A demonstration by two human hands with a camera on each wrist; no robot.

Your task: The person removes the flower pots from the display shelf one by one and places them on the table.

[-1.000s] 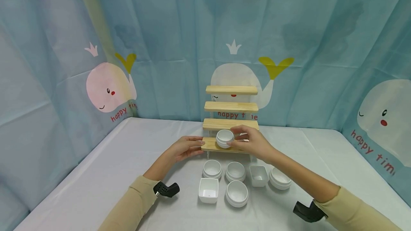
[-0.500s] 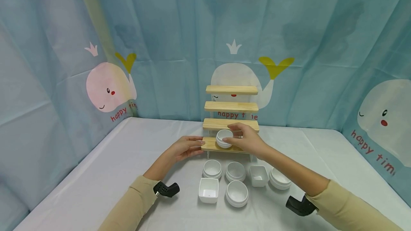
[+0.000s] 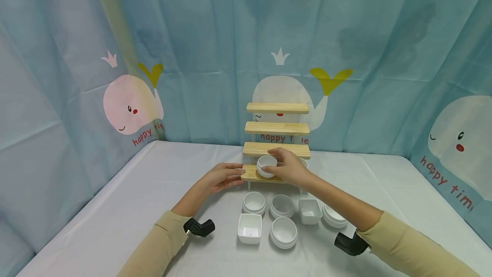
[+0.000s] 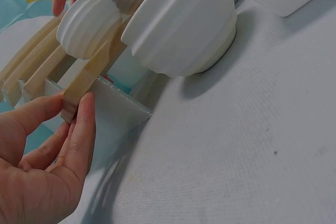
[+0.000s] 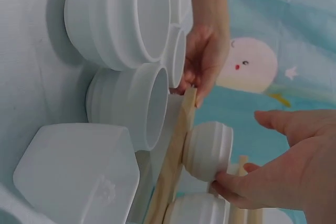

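A four-step display rack with pale wooden boards stands at the back of the table. My left hand (image 3: 221, 178) pinches the left end of its lowest board (image 4: 86, 77) between thumb and fingers. A small white round pot (image 3: 262, 167) rests upright on that board, left of its middle. My right hand (image 3: 294, 168) is at the pot's right side. In the right wrist view its fingertips (image 5: 226, 182) touch the pot, while the thumb (image 5: 270, 119) stands apart from it. A second white round pot (image 3: 304, 163) sits on the board's right end, mostly hidden by the right hand.
In front of the rack several white pots stand on the white cloth: round ones such as the front pot (image 3: 283, 232), and two square ones, left (image 3: 250, 230) and right (image 3: 309, 212). A blue curtain (image 3: 200, 54) with whale prints hangs close behind the rack.
My right hand has moved left, and the pot has shifted slightly left along the lowest board. The second pot has come into view behind the hand. My left hand has stayed still.
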